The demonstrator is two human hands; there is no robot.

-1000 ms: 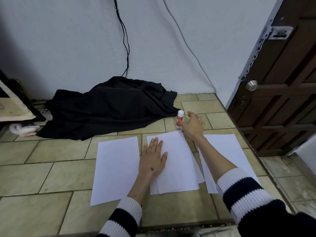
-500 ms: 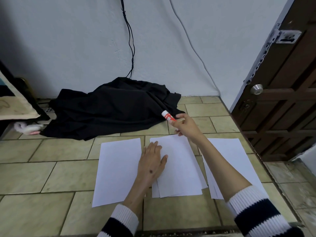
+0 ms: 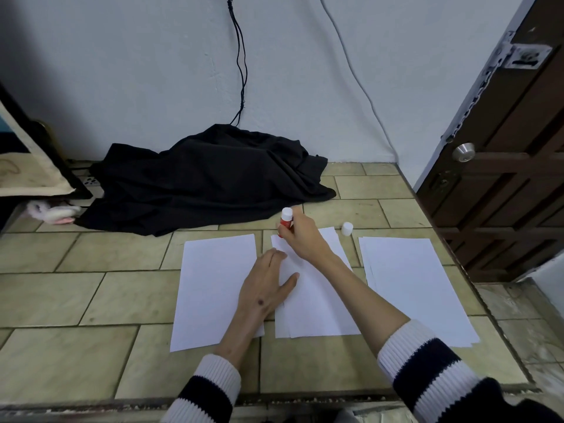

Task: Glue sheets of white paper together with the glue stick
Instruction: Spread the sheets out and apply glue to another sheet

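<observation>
At the far left corner of the middle stack of white sheets [image 3: 317, 303], our right hand [image 3: 300, 236] has its fingers curled round the red glue stick [image 3: 286, 219], whose lower end meets the paper. Our left hand [image 3: 266, 288] lies flat with straight fingers on the stack's left edge, between it and the single sheet [image 3: 210, 285] to its left. A small white cap [image 3: 347, 228] stands on the tiled counter [image 3: 91, 300] just beyond the stack's far right corner, with another pile of sheets [image 3: 418, 291] to the stack's right.
</observation>
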